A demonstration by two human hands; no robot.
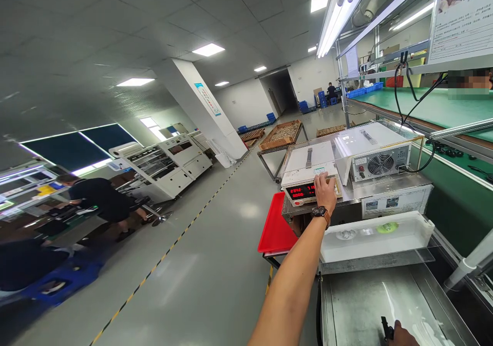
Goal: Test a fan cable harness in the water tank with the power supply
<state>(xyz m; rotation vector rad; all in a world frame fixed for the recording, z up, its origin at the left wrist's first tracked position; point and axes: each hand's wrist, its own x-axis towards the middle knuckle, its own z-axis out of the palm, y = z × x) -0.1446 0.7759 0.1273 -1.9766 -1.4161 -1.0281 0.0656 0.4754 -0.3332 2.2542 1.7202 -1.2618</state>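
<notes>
My left hand point(326, 189), with a watch point(320, 211) on the wrist, reaches out to the front panel of a white bench meter point(308, 192). Its fingers are extended and touch the right part of the panel, beside red lit digits; the buttons there are hidden. At the bottom edge, my right hand point(402, 334) is only partly visible. Its fingers are closed on a small black part point(387, 329) with an upright end, held over a shiny metal tray point(358, 305). What exactly the part is cannot be made out.
A boxy instrument with a fan point(381, 164) stands right of the meter. Nearer are a white bin point(377, 248) and a red tray point(278, 225). A green workbench point(416, 102) runs along the right. Other people point(98, 197) work at the left, beyond a striped floor line.
</notes>
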